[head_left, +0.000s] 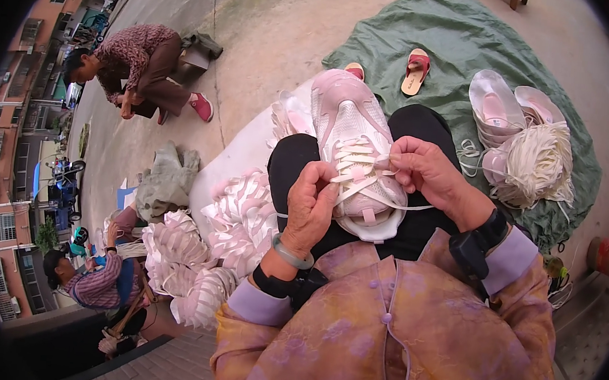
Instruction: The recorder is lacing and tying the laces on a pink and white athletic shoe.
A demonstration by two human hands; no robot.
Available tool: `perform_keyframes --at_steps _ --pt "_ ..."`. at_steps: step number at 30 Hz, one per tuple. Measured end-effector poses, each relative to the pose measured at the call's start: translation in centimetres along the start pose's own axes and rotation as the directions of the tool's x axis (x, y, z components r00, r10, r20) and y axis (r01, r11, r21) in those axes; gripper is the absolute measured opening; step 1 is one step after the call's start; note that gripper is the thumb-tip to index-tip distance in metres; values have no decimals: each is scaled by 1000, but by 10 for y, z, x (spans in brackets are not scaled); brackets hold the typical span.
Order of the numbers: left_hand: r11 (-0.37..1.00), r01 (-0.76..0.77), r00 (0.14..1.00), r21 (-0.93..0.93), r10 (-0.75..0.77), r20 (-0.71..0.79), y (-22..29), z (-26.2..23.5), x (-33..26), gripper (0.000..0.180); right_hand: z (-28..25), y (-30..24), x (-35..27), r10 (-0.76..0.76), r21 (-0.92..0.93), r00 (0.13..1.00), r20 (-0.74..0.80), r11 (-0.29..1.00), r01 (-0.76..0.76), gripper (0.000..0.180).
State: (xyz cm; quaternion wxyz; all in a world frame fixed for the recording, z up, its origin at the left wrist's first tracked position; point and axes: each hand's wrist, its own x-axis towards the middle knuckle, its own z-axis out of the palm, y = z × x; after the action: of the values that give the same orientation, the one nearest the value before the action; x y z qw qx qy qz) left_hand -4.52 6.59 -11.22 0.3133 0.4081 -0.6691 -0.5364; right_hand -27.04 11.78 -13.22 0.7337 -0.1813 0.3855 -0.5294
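A pale pink and white sneaker lies on my lap, toe pointing away from me and heel near my waist. White shoelaces cross its tongue in several rows, and loose strands hang over the opening. At the shoe's left side my left hand is closed, thumb and forefinger pinching a lace. On the other side my right hand pinches the lace close to the upper eyelets, its other fingers curled. The exact lace ends between the fingertips are too small to make out.
Piles of pink-white shoe uppers lie to my left on a white sheet. More uppers and a bundle of white laces rest on a green tarp, with red sandals. Two people sit working at left.
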Motion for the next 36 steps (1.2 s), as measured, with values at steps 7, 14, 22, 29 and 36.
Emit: perform_keyframes --at_steps 7,14,22,29,36 --pt "998 54 967 27 -59 248 14 -21 21 7 3 -1 -3 13 -58 1000 -15 998 -14 10" --pt "928 -11 874 372 -172 455 31 -39 58 15 1 -2 -5 -4 -18 1000 16 1000 4 10" --pt "970 -90 975 224 40 221 10 -26 40 14 -7 -1 -2 -42 121 999 25 992 39 15" --pt "975 -29 998 219 42 -51 -4 -23 10 5 6 6 -29 -184 -366 962 -201 925 100 19" --pt "982 -72 994 175 84 -63 5 -12 -2 21 5 22 -65 -312 -893 949 50 411 182 31"
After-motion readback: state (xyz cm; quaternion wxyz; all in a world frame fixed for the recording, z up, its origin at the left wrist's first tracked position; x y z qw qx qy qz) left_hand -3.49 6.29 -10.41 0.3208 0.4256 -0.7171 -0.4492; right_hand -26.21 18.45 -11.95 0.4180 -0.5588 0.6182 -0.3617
